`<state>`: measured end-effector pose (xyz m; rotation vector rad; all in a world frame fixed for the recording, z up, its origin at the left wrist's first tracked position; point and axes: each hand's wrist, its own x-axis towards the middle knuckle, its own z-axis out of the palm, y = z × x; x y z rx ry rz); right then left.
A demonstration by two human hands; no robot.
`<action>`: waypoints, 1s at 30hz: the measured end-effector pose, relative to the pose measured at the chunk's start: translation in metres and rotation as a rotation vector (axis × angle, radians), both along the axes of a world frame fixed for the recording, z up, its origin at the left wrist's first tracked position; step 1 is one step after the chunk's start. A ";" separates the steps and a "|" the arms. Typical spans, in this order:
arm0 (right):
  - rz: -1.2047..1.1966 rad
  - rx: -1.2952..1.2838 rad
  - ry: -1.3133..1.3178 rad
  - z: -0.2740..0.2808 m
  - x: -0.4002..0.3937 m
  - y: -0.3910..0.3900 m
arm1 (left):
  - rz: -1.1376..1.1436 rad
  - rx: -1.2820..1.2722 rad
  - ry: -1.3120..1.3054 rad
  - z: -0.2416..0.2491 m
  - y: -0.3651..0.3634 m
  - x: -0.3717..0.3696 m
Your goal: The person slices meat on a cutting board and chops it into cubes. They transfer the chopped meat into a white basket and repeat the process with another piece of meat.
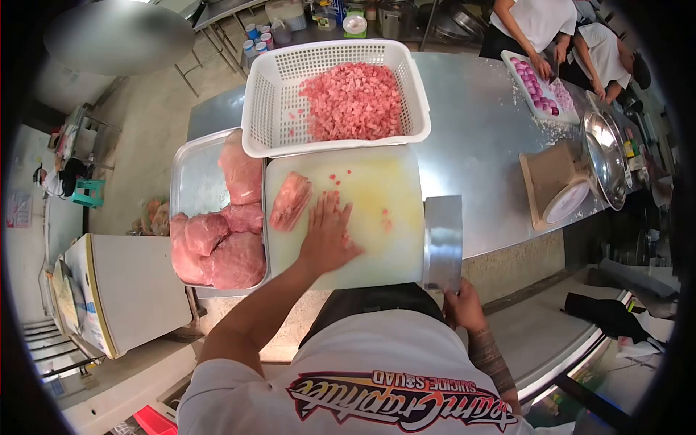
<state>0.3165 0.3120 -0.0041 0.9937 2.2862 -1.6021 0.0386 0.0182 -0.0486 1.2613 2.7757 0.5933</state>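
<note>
My left hand point(328, 235) lies on the white cutting board point(384, 181), fingers outstretched, with bits of pink meat showing at their tips and side. A larger piece of raw meat point(291, 201) rests just left of those fingers. By the board's right edge, my right hand point(465, 307) grips the handle of a cleaver point(443, 235), whose broad blade is held over the table. Behind the board stands a white perforated basket point(272, 101) partly filled with diced meat point(353, 101). What lies under my left palm is hidden.
A metal tray point(194, 170) at left holds large raw meat chunks point(217, 250). On the steel table point(486, 138) at right are a weighing scale point(557, 185) and a metal bowl point(605, 156). Another person's hands point(544, 65) work over onions on a board point(536, 87).
</note>
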 end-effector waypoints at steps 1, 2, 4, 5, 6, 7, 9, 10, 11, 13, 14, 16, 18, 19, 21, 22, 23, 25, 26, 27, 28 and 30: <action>0.031 0.062 0.024 -0.015 -0.002 0.002 | 0.027 0.028 -0.016 -0.005 0.007 -0.011; 0.062 0.125 0.051 -0.024 -0.008 0.002 | 0.053 0.058 -0.030 -0.008 0.020 -0.028; -0.008 0.011 0.037 -0.001 -0.045 -0.014 | 0.093 0.069 -0.035 -0.012 0.045 -0.056; -0.005 0.016 0.041 -0.004 -0.056 -0.017 | 0.108 0.049 -0.032 -0.013 0.055 -0.064; -0.001 0.022 0.043 -0.005 -0.067 -0.021 | 0.122 0.029 -0.031 -0.016 0.063 -0.069; 0.006 0.011 0.028 -0.004 -0.081 -0.027 | 0.077 0.055 -0.042 -0.020 0.069 -0.070; 0.024 -0.014 0.000 -0.001 -0.110 -0.046 | -0.009 0.105 -0.061 -0.029 0.076 -0.068; 0.044 -0.019 0.008 -0.002 -0.121 -0.057 | -0.030 0.134 -0.080 -0.024 0.078 -0.060; 0.065 -0.026 0.015 -0.005 -0.130 -0.068 | -0.050 0.161 -0.101 -0.019 0.078 -0.050; 0.106 -0.011 0.034 -0.018 -0.136 -0.093 | -0.021 0.258 -0.117 -0.019 0.076 -0.024; 0.127 0.013 0.046 -0.028 -0.136 -0.105 | 0.004 0.263 -0.094 -0.022 0.072 -0.013; 0.143 -0.015 0.049 -0.026 -0.138 -0.126 | 0.051 0.274 -0.044 -0.025 0.062 0.005; 0.129 -0.119 0.025 -0.008 -0.136 -0.139 | 0.100 0.292 -0.127 -0.022 0.047 0.023; 0.169 -0.115 0.015 -0.010 -0.134 -0.140 | 0.109 0.294 -0.129 -0.022 0.037 0.029; 0.220 -0.119 0.019 -0.012 -0.130 -0.143 | 0.126 0.320 -0.106 -0.022 0.026 0.036; 0.245 -0.120 0.024 -0.012 -0.129 -0.144 | 0.134 0.331 -0.110 -0.021 0.027 0.036; 0.237 -0.135 0.062 -0.014 -0.127 -0.147 | 0.140 0.344 -0.112 -0.019 0.028 0.034; 0.215 -0.158 0.147 -0.014 -0.131 -0.152 | 0.101 0.384 -0.073 -0.016 0.032 0.027; 0.193 -0.159 0.180 -0.013 -0.131 -0.152 | 0.060 0.411 -0.037 -0.014 0.031 0.022; 0.173 -0.159 0.213 -0.003 -0.131 -0.153 | 0.021 0.440 -0.001 -0.013 0.031 0.017; 0.154 -0.162 0.240 0.009 -0.129 -0.152 | -0.023 0.497 0.041 0.004 0.034 0.008; 0.244 0.078 0.321 0.051 -0.132 -0.137 | -0.074 0.620 0.164 0.067 0.051 -0.021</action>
